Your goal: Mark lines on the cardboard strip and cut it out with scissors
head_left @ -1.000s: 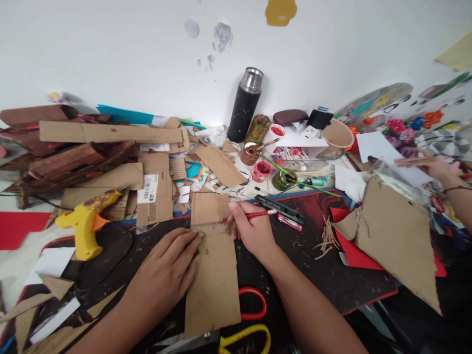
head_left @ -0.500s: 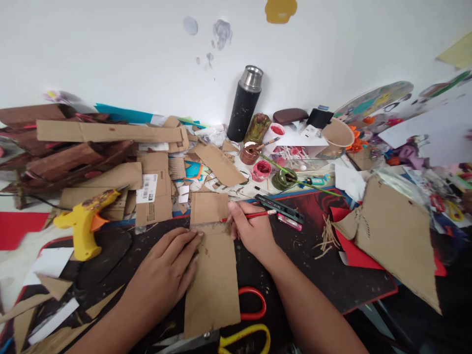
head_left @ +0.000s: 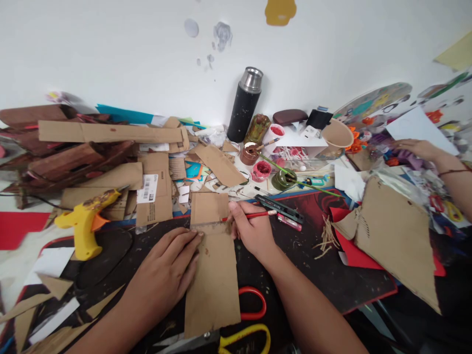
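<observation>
A long cardboard strip [head_left: 214,285] lies on the dark mat, with a narrow straight edge or ruler [head_left: 207,224] across its upper part. My left hand [head_left: 171,260] lies flat over the strip's left side, its fingertips at the left end of that edge. At the strip's right side my right hand [head_left: 252,231] is closed round a red pencil [head_left: 260,214], whose eraser end points right. The pencil's tip is near the straight edge. Beneath the strip's lower end are scissors with a yellow handle [head_left: 245,339]; a red handle [head_left: 254,302] shows beside it.
A yellow glue gun [head_left: 86,226] and cardboard scraps lie left. Behind are a black flask [head_left: 244,105] and open paint jars [head_left: 261,170]. A dark cutter [head_left: 279,208] lies beyond my right hand. Another person's hand [head_left: 416,147] reaches in at the right, near a white sheet.
Another person's hand and forearm have come into view at the right, and the white sheet there has shifted. My hands, the pencil and the cardboard strip stay practically in place.
</observation>
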### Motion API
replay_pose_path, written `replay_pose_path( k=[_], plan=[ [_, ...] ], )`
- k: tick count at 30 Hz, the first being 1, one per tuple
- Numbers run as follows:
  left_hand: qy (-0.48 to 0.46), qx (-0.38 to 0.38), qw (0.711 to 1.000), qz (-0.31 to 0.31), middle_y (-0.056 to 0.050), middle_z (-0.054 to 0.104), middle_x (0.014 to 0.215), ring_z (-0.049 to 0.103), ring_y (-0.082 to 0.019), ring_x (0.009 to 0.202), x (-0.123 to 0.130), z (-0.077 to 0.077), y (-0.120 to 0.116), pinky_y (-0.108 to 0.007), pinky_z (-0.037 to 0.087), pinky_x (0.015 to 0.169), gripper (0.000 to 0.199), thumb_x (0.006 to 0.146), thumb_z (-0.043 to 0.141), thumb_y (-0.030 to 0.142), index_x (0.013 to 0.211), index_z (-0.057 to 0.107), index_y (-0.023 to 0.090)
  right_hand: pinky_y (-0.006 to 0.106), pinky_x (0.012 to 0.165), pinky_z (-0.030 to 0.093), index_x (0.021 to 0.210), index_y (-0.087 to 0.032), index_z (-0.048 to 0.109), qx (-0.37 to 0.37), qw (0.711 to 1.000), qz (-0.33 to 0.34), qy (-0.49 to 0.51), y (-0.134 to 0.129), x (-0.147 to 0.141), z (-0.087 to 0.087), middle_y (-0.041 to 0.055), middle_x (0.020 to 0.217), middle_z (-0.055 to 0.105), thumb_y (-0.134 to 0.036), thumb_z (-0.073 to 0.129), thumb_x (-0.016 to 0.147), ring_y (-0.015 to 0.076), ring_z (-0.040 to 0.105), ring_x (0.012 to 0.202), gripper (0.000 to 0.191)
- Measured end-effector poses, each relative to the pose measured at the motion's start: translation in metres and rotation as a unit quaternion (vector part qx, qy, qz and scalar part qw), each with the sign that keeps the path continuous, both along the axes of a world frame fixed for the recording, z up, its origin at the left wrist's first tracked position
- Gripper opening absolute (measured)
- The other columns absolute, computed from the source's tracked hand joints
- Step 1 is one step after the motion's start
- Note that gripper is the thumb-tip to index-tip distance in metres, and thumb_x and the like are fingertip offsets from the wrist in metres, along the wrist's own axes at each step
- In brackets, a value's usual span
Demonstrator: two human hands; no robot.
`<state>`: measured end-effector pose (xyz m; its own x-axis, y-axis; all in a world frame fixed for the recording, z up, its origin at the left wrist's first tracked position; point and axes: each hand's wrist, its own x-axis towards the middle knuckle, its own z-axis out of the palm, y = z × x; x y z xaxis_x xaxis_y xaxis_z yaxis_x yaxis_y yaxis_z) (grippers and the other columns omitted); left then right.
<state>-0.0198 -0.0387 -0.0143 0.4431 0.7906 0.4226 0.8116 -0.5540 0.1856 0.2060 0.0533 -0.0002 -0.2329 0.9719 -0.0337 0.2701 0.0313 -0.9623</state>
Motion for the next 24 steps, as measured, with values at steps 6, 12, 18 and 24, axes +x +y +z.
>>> replay_pose_path(
  k=[6, 12, 18, 24],
  plan=[
    [-0.016, -0.009, 1.000, 0.003, -0.012, 0.078, 0.120, 0.066, -0.029, 0.123, -0.0005, -0.0012, -0.0007, -0.044, 0.055, 0.112, 0.035, 0.110, 0.050, 0.020, 0.133, 0.075, 0.012, 0.025, 0.045, 0.042, 0.076, -0.023, 0.064, -0.014, 1.000, 0.000, 0.002, 0.0007, 0.0002, -0.0003, -0.0016, 0.049, 0.060, -0.075, 0.052, 0.108, 0.0151, 0.058, 0.042, 0.062],
    [-0.018, -0.005, 1.000, 0.003, -0.013, 0.077, 0.122, 0.066, -0.029, 0.122, -0.0010, -0.0011, -0.0006, -0.043, 0.055, 0.111, 0.033, 0.110, 0.052, 0.018, 0.134, 0.073, 0.011, 0.026, 0.045, 0.042, 0.076, -0.023, 0.067, -0.025, 1.000, 0.004, 0.000, 0.0004, 0.0010, 0.0004, -0.0011, 0.049, 0.060, -0.078, 0.051, 0.107, 0.0161, 0.058, 0.042, 0.064],
    [-0.013, -0.004, 1.000, -0.005, -0.015, 0.076, 0.121, 0.065, -0.030, 0.122, -0.0012, 0.0005, 0.0006, -0.043, 0.054, 0.111, 0.032, 0.109, 0.052, 0.017, 0.132, 0.073, 0.008, 0.026, 0.045, 0.042, 0.075, -0.024, 0.064, -0.019, 1.000, -0.003, -0.002, 0.0001, 0.0011, -0.0015, -0.0009, 0.049, 0.060, -0.075, 0.052, 0.108, 0.0155, 0.058, 0.042, 0.063],
    [-0.005, 0.003, 1.000, -0.009, -0.014, 0.075, 0.121, 0.064, -0.031, 0.122, -0.0021, 0.0008, 0.0014, -0.043, 0.054, 0.110, 0.032, 0.111, 0.050, 0.018, 0.133, 0.071, 0.007, 0.025, 0.045, 0.042, 0.077, -0.023, 0.066, -0.018, 1.000, -0.003, 0.005, 0.0001, 0.0007, -0.0023, -0.0013, 0.049, 0.060, -0.074, 0.053, 0.108, 0.0154, 0.059, 0.042, 0.061]
  ],
)
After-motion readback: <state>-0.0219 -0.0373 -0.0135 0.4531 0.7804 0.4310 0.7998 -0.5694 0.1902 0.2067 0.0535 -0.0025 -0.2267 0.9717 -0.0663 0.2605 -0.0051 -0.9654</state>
